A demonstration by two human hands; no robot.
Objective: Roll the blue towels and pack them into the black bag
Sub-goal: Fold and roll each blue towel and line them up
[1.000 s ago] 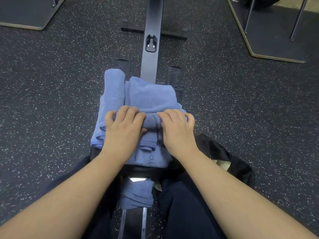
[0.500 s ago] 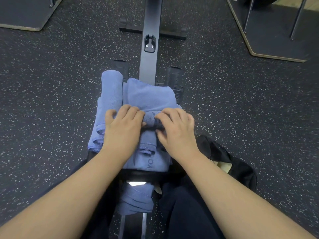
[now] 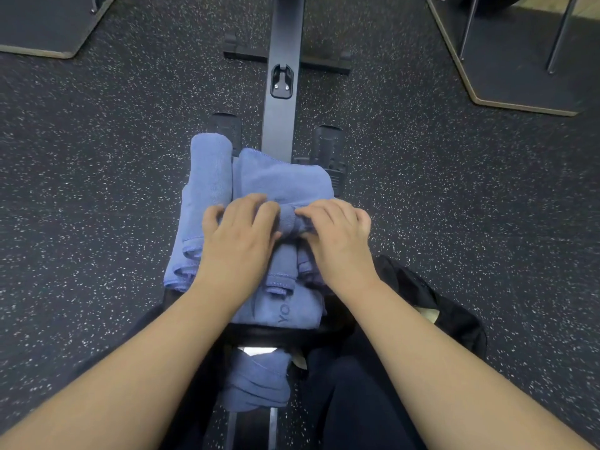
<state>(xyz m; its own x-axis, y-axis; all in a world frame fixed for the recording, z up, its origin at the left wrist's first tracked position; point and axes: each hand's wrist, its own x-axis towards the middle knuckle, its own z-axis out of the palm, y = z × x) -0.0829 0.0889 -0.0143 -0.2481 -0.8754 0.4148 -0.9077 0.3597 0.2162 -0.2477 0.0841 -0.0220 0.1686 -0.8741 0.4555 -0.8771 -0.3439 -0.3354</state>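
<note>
While hands (image 3: 285, 235) roll towel (image 3: 282, 180) (half-rolled).

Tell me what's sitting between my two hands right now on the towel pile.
Between the left hand and right hand, the head view shows only the rolled part of the blue towel that both grip; nothing else.

Both forearms were bare right up to the bottom edge of the shot, no sleeves showing. No watch, rings or bands on the left hand (image 3: 238, 241) or the right hand (image 3: 337, 241) either. Nails looked short and plain. Lower down, the legs were in dark navy trousers (image 3: 350, 394) — plain fabric, no visible logo.
</note>
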